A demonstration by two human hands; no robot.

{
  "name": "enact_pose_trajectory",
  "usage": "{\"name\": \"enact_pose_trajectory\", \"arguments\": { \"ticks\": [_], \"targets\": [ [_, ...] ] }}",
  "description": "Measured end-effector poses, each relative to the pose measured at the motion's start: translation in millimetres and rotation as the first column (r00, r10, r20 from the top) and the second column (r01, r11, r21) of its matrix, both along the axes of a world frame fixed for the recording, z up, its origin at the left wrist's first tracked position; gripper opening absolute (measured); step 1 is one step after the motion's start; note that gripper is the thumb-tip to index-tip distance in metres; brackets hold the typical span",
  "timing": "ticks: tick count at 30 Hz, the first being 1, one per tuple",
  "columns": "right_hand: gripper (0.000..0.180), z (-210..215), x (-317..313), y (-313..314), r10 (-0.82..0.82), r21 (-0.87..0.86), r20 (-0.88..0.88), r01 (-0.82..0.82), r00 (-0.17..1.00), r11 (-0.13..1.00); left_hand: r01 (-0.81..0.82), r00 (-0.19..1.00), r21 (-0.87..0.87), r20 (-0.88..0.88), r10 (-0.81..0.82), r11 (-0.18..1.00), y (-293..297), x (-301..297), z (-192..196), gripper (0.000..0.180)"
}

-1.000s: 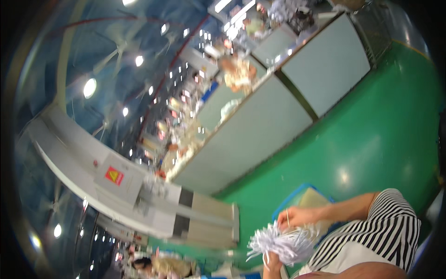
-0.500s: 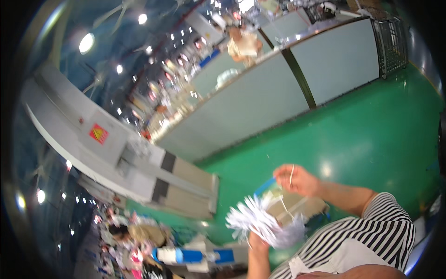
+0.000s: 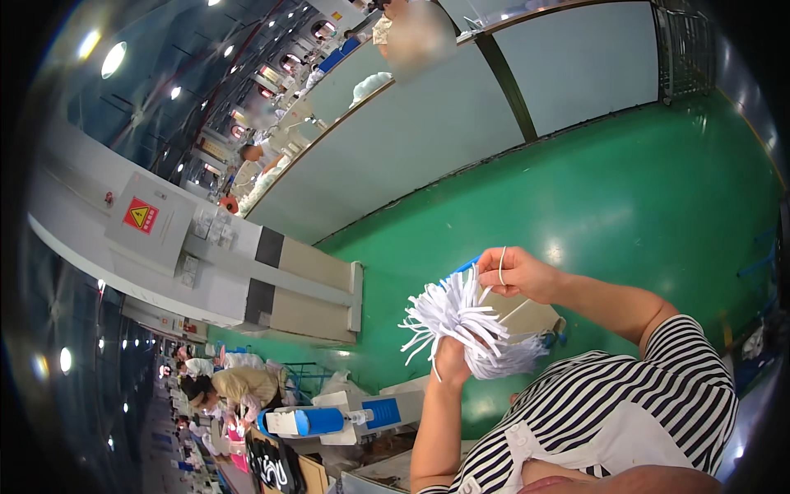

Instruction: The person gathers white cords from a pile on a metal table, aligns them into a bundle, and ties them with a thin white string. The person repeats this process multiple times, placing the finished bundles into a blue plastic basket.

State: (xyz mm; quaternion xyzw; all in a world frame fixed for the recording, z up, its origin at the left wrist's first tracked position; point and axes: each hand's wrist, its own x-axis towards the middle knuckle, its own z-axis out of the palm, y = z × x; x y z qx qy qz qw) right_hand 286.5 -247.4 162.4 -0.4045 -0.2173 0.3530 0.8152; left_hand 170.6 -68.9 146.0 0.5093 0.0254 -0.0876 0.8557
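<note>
A thick bundle of narrow white strips [image 3: 448, 309] fans out from my left hand [image 3: 451, 359], which is closed around it. The loose ends spread up and to the left, and more strips hang down to the right of that hand. My right hand [image 3: 525, 276] is just above and to the right of the bundle, its thumb and fingers pinched together at a strip end. One white strip [image 3: 503, 265] runs across the fingers of this hand. The fingertips partly hide what is pinched.
A beige-topped piece with blue edges [image 3: 533, 319] stands behind the bundle on the green floor [image 3: 592, 198]. Long grey partitions [image 3: 395, 156] run along the far side. A pillar [image 3: 313, 284] is at left. People work at lower left, near a blue-and-white machine [image 3: 321, 420].
The view has shifted, and both hands now appear higher in the picture. My left hand still holds the bundle, with my right hand still beside it.
</note>
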Motion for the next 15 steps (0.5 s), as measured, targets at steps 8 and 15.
{"name": "enact_pose_trajectory", "arguments": {
  "ticks": [8, 15],
  "targets": [
    [0.090, -2.5, 8.9, -24.7, -0.155, -0.043, 0.694, 0.255, 0.703, 0.966, -0.223, 0.949, -0.674, -0.316, -0.002, 0.705, 13.8, -4.8, -61.3, 0.022],
    [0.092, -19.6, -44.2, 2.8, 0.316, -0.316, 0.874, 0.061, -0.370, 0.947, -0.114, 0.637, -0.195, -0.767, -0.079, 0.974, -45.4, -20.6, 3.7, 0.013]
  ]
}}
